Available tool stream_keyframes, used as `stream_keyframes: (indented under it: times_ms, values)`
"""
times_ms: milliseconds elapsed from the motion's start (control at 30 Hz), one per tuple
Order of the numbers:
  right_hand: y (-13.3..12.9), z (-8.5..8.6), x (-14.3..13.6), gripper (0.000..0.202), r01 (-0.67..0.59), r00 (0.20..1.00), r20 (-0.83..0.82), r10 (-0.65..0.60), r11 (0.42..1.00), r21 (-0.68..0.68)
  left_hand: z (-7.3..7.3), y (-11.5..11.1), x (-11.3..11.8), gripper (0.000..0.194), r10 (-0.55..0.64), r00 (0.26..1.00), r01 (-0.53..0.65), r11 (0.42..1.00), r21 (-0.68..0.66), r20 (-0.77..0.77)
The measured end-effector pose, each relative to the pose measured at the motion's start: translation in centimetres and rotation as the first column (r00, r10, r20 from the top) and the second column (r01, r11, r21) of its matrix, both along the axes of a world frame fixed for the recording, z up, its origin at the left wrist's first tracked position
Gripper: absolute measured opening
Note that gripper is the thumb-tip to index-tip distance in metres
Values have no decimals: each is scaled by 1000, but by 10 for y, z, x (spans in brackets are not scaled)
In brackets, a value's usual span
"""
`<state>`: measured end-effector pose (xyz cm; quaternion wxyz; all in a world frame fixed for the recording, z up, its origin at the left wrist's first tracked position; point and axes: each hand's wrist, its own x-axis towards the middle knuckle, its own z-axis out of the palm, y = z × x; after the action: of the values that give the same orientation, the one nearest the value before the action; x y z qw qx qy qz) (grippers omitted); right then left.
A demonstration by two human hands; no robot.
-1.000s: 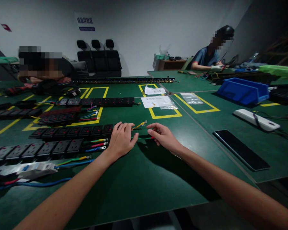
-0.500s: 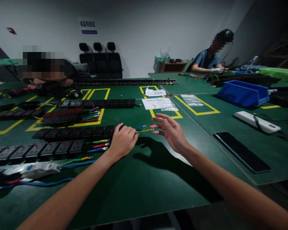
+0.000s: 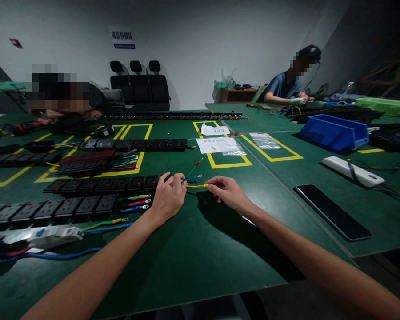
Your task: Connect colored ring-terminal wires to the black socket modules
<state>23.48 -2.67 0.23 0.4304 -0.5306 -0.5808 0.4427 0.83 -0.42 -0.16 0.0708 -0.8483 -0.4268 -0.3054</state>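
My left hand [image 3: 168,195]: closed round the wires at the three o'clock end of a black socket strip [image 3: 102,184]. My right hand [image 3: 228,192]: thumb and fingers pinching the tip of the yellow wire [image 3: 197,186], drawn out toward three o'clock. Blue wire [image 3: 194,178], red-tipped wire [image 3: 196,166]: loose, pointing between twelve and three. Farther, at one o'clock: white paper [image 3: 211,145], flat.

It's a workshop: a green bench [image 3: 173,258] with yellow-taped boxes [image 3: 231,166] holds rows of socket strips [image 3: 102,183] and lugged wires [image 3: 139,202], a parts bin [image 3: 335,132] stands by, and people [image 3: 285,84] work around it.
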Motion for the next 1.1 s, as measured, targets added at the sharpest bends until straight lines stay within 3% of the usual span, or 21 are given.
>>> stream_keyframes:
  times_ms: [167, 367, 500, 667, 800, 933, 1100]
  values:
    - [-3, 11, 0, 16, -66, 993, -99, 58, 995, -79, 2, -1, 0, 11, -7, 1000, 6, 1000, -23, -10]
    - [-5, 20, 0, 26, -50, 920, -390, -26, 982, -183, 11, -5, 2, 11, -3, 995, 1, 1000, -20, -100]
    - [-5, 22, 3, 38, -49, 875, -482, -37, 985, -166, 14, -7, 2, 7, -27, 992, 22, 999, -42, -125]
    - [-7, 22, 1, 42, -90, 869, -494, 21, 989, -117, 15, -7, 1, 8, -42, 987, 39, 999, -26, -156]
    - [-5, 17, -1, 36, -32, 895, -445, -12, 995, -92, 14, -7, 0, 8, -39, 988, 36, 999, -24, -151]
    - [-1, 13, 0, 35, 59, 927, -360, -106, 989, -139, 11, -4, 1, 4, -20, 992, 17, 1000, -25, -128]
    - [0, 13, -1, 27, 44, 931, -346, -112, 979, -199, 7, -3, 1, 6, 2, 994, -4, 1000, -14, -107]
